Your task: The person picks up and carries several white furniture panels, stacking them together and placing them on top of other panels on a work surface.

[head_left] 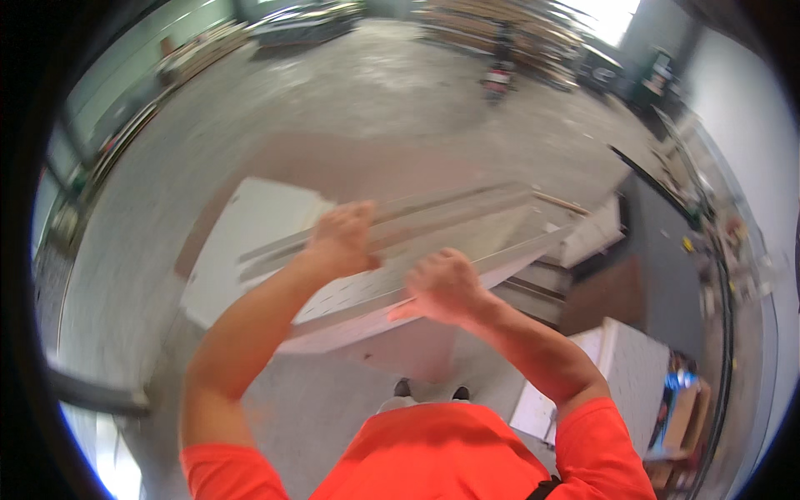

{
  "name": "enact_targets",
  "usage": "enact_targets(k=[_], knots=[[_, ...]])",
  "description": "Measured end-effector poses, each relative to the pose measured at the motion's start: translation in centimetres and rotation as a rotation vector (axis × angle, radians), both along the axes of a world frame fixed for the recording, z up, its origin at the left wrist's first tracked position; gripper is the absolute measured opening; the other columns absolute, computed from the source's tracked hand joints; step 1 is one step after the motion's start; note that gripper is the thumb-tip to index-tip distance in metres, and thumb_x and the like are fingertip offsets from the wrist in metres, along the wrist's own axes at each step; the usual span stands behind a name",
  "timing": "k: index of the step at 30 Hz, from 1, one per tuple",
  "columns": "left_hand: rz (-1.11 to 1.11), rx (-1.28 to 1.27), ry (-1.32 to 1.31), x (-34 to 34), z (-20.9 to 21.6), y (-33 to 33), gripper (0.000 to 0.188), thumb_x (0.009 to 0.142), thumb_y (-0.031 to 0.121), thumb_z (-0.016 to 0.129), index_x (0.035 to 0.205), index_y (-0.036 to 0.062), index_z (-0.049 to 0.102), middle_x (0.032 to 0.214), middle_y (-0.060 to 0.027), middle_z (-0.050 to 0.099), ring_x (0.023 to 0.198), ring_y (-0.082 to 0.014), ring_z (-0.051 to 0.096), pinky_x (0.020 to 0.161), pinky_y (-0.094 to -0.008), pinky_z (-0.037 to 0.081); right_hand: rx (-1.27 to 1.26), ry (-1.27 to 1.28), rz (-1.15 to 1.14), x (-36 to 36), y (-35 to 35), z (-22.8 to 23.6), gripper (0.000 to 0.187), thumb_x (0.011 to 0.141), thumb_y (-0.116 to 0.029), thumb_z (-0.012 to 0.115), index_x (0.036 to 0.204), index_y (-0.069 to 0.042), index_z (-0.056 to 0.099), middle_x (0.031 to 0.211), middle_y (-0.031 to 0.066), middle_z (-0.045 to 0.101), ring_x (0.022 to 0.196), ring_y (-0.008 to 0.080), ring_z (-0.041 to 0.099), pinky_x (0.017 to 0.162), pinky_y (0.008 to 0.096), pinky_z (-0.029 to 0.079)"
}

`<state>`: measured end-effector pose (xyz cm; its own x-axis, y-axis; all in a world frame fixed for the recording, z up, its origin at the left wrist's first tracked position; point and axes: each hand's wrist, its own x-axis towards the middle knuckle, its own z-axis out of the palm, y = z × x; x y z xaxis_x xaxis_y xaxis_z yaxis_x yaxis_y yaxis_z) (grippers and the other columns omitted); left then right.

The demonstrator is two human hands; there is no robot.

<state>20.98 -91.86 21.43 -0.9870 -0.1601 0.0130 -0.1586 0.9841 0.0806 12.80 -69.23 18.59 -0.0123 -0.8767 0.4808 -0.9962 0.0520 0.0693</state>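
Observation:
A long white panel [350,325] with rows of small dark holes lies at a slant in front of me, its near edge toward my body. My right hand [443,287] is curled at this edge, its thumb along the side face. Farther away and to the left, my left hand [342,240] is over the pale strips [450,208] lying across the panel. Motion blur smears its bent fingers, so whether they grip a strip is unclear. Another white board [250,225] lies on the left, partly behind my left forearm.
A brown sheet [292,162] lies beneath the boards. To the right are a dark grey cabinet-like block [667,258], a white box-shaped piece [637,375] and an open cardboard box [687,421]. Stacked boards [492,37] line the far side of the concrete floor [367,92].

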Motion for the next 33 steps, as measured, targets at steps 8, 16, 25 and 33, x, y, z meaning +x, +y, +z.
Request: enact_targets(k=[8, 16, 25, 33], knots=[[-0.037, -0.019, 0.147, 0.4, -4.2, -4.6, 0.100, 0.068, 0.032, 0.090, 0.147, -0.0040, 0.040, 0.136, -0.0275, 0.057, 0.131, -0.0433, 0.052, 0.111, -0.0504, 0.041, 0.028, 0.008, -0.302, 2.6, 13.1, 8.5, 0.058, 0.073, -0.064, 0.078, 0.063, -0.012, 0.055, 0.060, 0.0045, 0.056, 0.059, 0.0244, 0.061, 0.059, 0.0384, 0.046], [-0.120, -0.018, 0.251, 0.8, -4.7, -4.8, 0.099, 0.063, 0.016, 0.091, 0.147, -0.0023, 0.042, 0.131, -0.0272, 0.059, 0.122, -0.0468, 0.057, 0.103, -0.0517, 0.047, 0.019, -0.007, -1.223, 4.0, 36.7, 15.2, 0.067, 0.081, -0.067, 0.076, 0.064, -0.004, 0.059, 0.060, 0.0187, 0.059, 0.060, 0.0392, 0.064, 0.057, 0.0477, 0.049], [0.061, 0.077, 0.252, 0.1, -4.9, -3.4, 0.104, 0.058, 0.004, 0.089, 0.150, -0.0002, 0.040, 0.141, -0.0259, 0.056, 0.131, -0.0469, 0.053, 0.111, -0.0506, 0.044, -0.052, -0.330, -2.003, 3.0, 65.3, 10.0, 0.083, 0.092, -0.077, 0.054, 0.122, -0.001, 0.067, 0.077, 0.0249, 0.070, 0.078, 0.0439, 0.070, 0.069, 0.0509, 0.053], [0.168, 0.149, 0.165, 0.7, -6.6, -4.4, 0.109, 0.059, 0.009, 0.090, 0.154, 0.0029, 0.037, 0.148, -0.0259, 0.049, 0.138, -0.0468, 0.046, 0.115, -0.0498, 0.040, -0.222, -0.524, -2.051, 0.3, 82.2, 0.7, 0.093, 0.090, -0.082, 0.052, 0.072, 0.008, 0.067, 0.064, 0.0261, 0.062, 0.065, 0.0372, 0.067, 0.066, 0.0492, 0.050]])
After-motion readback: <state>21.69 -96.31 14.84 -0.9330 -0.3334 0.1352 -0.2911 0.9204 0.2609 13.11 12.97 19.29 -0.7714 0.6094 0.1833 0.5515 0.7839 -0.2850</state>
